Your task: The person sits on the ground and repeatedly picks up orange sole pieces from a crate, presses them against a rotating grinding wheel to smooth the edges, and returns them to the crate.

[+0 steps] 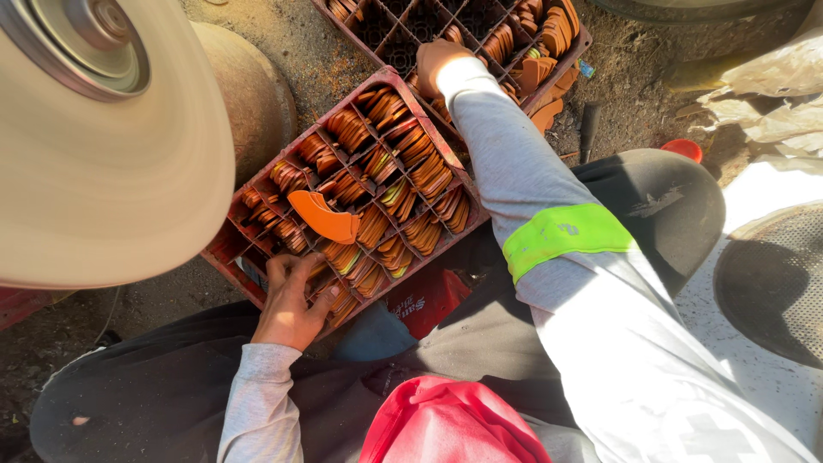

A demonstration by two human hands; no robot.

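Left hand (290, 300): fingers curled into near red crate (225, 249), apparently gripping orange pieces (343, 257). Right hand (437, 62): in far crate (583, 41), grip hidden. Step: sorting; next needs clean lift.

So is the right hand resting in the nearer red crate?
No, the right hand reaches into the farther crate, while the left hand grips pieces in the nearer crate.

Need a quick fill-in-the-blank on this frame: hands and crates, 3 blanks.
1. The left hand rests on the near edge of the near ____ crate of orange pieces.
2. The right hand reaches into the ____ crate.
3. The right sleeve carries a bright ____ band.

Missing words: red; far; yellow-green
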